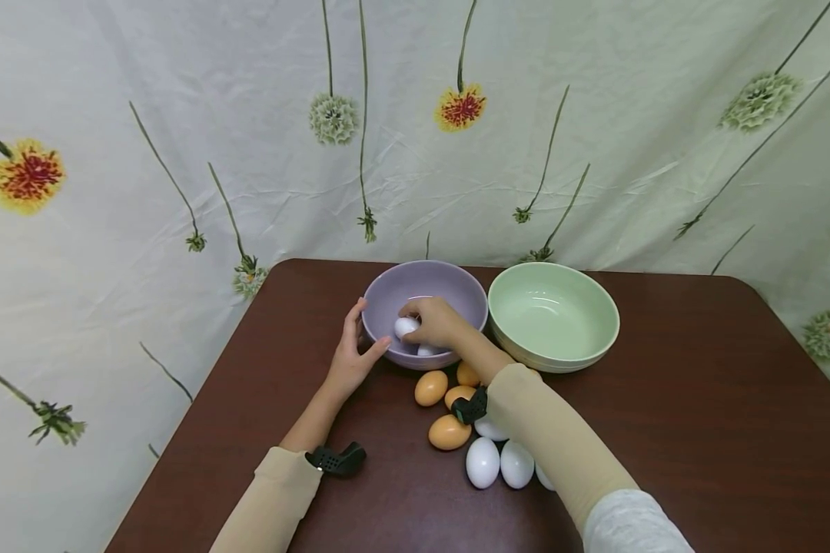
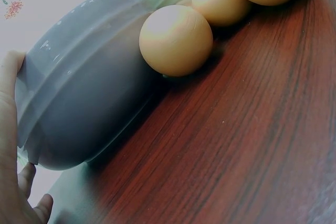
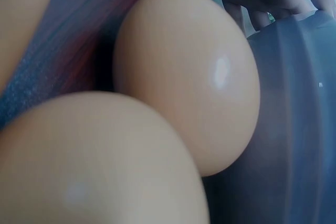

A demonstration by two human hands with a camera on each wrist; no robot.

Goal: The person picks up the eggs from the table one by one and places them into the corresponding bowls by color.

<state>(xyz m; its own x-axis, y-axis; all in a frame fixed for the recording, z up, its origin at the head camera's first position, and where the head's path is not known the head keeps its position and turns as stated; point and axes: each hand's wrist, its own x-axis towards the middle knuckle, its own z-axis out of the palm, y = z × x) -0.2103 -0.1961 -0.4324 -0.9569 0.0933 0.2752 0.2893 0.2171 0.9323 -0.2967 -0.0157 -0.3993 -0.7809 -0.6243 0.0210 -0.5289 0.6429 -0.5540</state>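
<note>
A purple bowl point(image 1: 456, 284) stands at the table's back edge. My left hand point(image 1: 349, 367) holds it at its left side, thumb at the near rim and fingers at the outer wall. Inside the bowl, my right hand point(image 1: 437, 321) pinches a white egg point(image 1: 406, 327) between thumb and fingers. Another white egg point(image 1: 429, 350) lies beneath that hand, partly hidden. Several brown eggs point(image 1: 431, 388) lie on the table in front of the bowl; two brown eggs point(image 3: 184, 77) look large in the right wrist view. Nearer me are several white eggs point(image 1: 483, 462), some hidden by my right forearm.
A light green bowl point(image 1: 553, 307) with nothing in it stands just right of the purple one. Under everything is a dark red-brown wooden table point(image 1: 698, 399). Behind its back edge hangs a pale cloth point(image 1: 415, 177) printed with flowers.
</note>
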